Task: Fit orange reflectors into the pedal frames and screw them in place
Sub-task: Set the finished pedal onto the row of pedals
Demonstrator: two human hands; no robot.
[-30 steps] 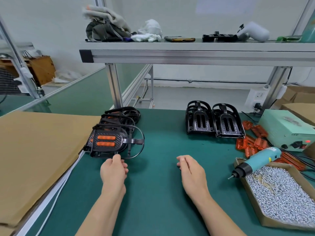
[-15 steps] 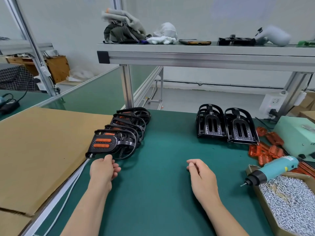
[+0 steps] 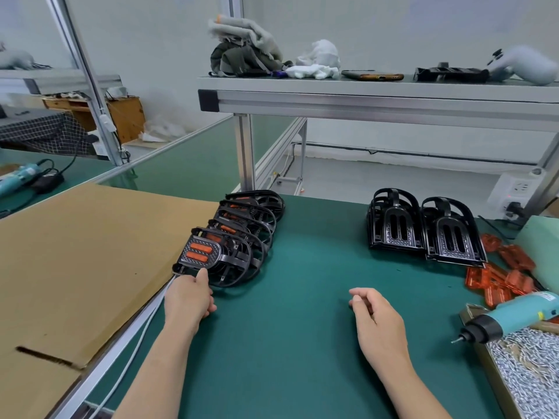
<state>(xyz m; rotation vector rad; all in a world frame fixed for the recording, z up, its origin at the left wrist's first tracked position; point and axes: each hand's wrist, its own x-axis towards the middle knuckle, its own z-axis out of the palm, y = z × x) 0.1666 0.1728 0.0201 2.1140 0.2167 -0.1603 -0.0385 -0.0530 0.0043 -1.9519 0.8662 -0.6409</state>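
Observation:
Several black pedals fitted with orange reflectors lean in a row at the mat's left edge; the front pedal (image 3: pixel 199 252) shows two orange strips. My left hand (image 3: pixel 189 300) lies just below it, one fingertip touching its near edge. My right hand (image 3: pixel 375 322) rests on the green mat with fingers loosely curled and holds nothing. Two stacks of empty black pedal frames (image 3: pixel 393 228) (image 3: pixel 450 237) stand at the back right. Loose orange reflectors (image 3: pixel 499 273) lie to their right. A teal electric screwdriver (image 3: pixel 511 316) rests on the cardboard box of screws (image 3: pixel 529 367).
A brown cardboard sheet (image 3: pixel 75 252) covers the bench on the left. An aluminium shelf (image 3: pixel 363 98) with cloths, a phone and tools spans overhead. A pale green box (image 3: pixel 541 237) and a wall socket (image 3: pixel 514 192) sit at the far right.
The front pedal has gone from lying loose near me to leaning against the row, pushed left and back. My left hand followed it. My right hand barely moved.

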